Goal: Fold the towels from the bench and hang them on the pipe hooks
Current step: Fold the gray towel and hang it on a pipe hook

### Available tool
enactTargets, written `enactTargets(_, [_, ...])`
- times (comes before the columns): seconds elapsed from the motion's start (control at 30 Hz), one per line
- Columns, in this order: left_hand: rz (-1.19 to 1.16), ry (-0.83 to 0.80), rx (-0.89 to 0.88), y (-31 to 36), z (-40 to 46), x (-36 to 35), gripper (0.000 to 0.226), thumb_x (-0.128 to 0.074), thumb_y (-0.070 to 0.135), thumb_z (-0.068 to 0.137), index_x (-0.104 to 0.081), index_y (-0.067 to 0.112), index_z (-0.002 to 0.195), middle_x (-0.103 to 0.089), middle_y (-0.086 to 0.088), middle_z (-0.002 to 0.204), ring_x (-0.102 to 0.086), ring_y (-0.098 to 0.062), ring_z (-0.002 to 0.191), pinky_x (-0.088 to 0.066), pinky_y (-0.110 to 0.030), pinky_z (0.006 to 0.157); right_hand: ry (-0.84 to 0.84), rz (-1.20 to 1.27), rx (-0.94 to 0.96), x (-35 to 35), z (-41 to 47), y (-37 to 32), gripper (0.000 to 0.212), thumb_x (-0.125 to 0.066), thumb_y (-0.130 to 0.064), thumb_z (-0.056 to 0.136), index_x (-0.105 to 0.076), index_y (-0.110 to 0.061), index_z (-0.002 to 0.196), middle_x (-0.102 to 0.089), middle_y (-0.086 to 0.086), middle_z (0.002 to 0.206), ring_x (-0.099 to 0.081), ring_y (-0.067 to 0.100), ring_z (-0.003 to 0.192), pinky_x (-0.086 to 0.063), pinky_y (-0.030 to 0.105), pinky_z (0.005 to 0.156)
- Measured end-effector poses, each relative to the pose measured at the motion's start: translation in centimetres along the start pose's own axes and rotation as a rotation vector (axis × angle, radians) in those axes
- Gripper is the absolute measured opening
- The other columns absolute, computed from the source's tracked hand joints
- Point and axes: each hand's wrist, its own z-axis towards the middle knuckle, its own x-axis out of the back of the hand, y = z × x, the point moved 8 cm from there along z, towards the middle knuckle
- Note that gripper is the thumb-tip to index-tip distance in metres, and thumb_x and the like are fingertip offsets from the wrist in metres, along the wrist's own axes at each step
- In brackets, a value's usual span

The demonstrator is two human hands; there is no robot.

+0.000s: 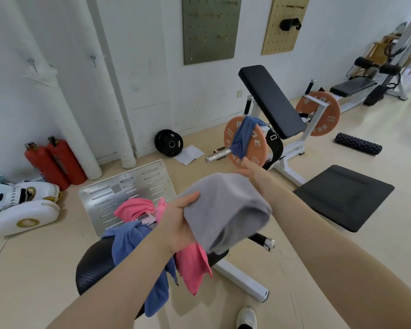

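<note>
A grey towel [226,207] hangs folded between my two hands above the black bench pad [93,267]. My left hand [178,224] grips its near left edge, thumb on top. My right hand [250,170] holds the far edge, its fingers mostly hidden behind the cloth. On the bench below lie a blue towel [133,243] and a pink towel [192,267]. Another pink towel [134,207] lies just beyond. A second blue towel [244,136] is draped over an orange weight plate [246,143]. Two hooks [32,64] [93,60] stick out of the white wrapped pipes on the wall.
A perforated metal plate [128,186] lies on the floor ahead. Two red fire extinguishers [55,162] and white boxing pads [22,210] sit at left. An incline bench [271,103], black mat [342,195], foam roller [357,143] and black weight plate [169,142] stand at right.
</note>
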Motion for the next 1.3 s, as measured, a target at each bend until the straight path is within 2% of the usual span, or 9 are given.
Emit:
enactTargets(0.07, [-0.06,0.099,-0.025,0.9,0.7,1.1,0.042,-0.054,0.018,0.081,-0.055,0.0,0.12,-0.068,-0.017,0.102,-0.069,-0.027,0.082,-0.057,-0.037,0.074,-0.126,0.026,-0.183,-1.2,-2.7,2.6,0.04,-0.042,-0.043,0.095,-0.065,-0.012,0.085,-0.07,0.005,0.073,-0.064,0.017,0.065,-0.051,0.033,0.068])
enactTargets(0.2, [-0.061,0.157,-0.069,2.2,1.1,2.1,0.041,-0.044,0.019,0.093,-0.046,0.001,0.13,-0.063,-0.016,0.114,-0.071,-0.025,0.08,-0.058,-0.038,0.072,-0.187,-0.009,-0.087,-0.8,-3.3,2.4,0.043,-0.036,-0.045,0.097,-0.058,-0.011,0.113,-0.062,0.007,0.106,-0.059,0.022,0.092,-0.05,0.036,0.077])
enactTargets(0.53, [-0.092,0.099,-0.142,4.1,0.9,1.6,0.048,-0.047,0.015,0.086,-0.046,-0.002,0.131,-0.07,-0.017,0.099,-0.072,-0.024,0.082,-0.06,-0.035,0.068,-0.457,-0.414,0.085,-1.3,-5.0,-1.1,0.016,-0.055,0.006,0.085,-0.06,-0.009,0.084,-0.062,0.004,0.083,-0.062,0.014,0.076,-0.057,0.021,0.07])
enactTargets(0.67, [-0.069,0.097,-0.154,4.2,0.6,1.3,0.03,-0.035,0.016,0.097,-0.052,-0.004,0.114,-0.071,-0.019,0.09,-0.072,-0.024,0.074,-0.059,-0.036,0.065,-0.176,-0.65,0.207,0.0,-3.4,-2.4,0.011,-0.058,0.003,0.085,-0.055,-0.008,0.085,-0.061,0.005,0.075,-0.063,0.011,0.056,-0.054,0.016,0.054])
enactTargets(0.77, [-0.062,0.112,-0.138,3.8,0.7,1.0,0.032,-0.035,0.014,0.097,-0.047,-0.005,0.119,-0.066,-0.022,0.101,-0.072,-0.025,0.075,-0.057,-0.038,0.072,0.229,-0.799,0.665,0.5,-5.1,-5.1,0.007,-0.049,0.0,0.089,-0.048,-0.006,0.087,-0.058,0.007,0.072,-0.062,0.012,0.048,-0.05,0.017,0.045])
enactTargets(0.83, [-0.074,0.123,-0.137,3.8,0.9,1.0,0.03,-0.036,0.015,0.097,-0.05,-0.005,0.115,-0.069,-0.02,0.093,-0.072,-0.024,0.072,-0.057,-0.035,0.069,0.186,-0.895,0.874,-0.7,-6.4,-4.6,0.014,-0.048,0.001,0.089,-0.046,-0.011,0.082,-0.057,0.01,0.071,-0.06,0.019,0.055,-0.05,0.026,0.051])
enactTargets(1.03, [0.156,0.217,-0.164,4.6,0.4,2.2,0.021,-0.046,0.006,0.091,-0.057,0.0,0.108,-0.074,-0.011,0.081,-0.072,-0.019,0.072,-0.06,-0.032,0.067,-0.091,-0.505,0.081,2.3,-3.0,2.3,0.013,-0.048,-0.01,0.089,-0.055,-0.012,0.079,-0.061,0.008,0.092,-0.061,0.022,0.092,-0.047,0.041,0.092])
enactTargets(1.17, [0.52,0.154,-0.108,4.2,-0.7,0.4,0.02,-0.05,0.0,0.086,-0.063,0.009,0.099,-0.074,-0.003,0.083,-0.07,-0.016,0.076,-0.057,-0.031,0.071,-0.078,-0.301,-0.236,2.4,-2.3,4.2,0.063,-0.03,-0.063,0.091,-0.062,-0.009,0.101,-0.068,0.009,0.105,-0.063,0.027,0.101,-0.046,0.044,0.096])
enactTargets(1.3, [0.734,0.021,0.034,2.4,-1.3,-1.0,0.021,-0.057,0.0,0.082,-0.066,0.012,0.098,-0.075,0.0,0.09,-0.071,-0.014,0.084,-0.056,-0.026,0.072,-0.231,-0.001,-0.271,-1.6,-3.9,4.1,0.062,-0.038,-0.064,0.088,-0.076,-0.016,0.076,-0.075,0.005,0.083,-0.072,0.022,0.075,-0.047,0.039,0.086])
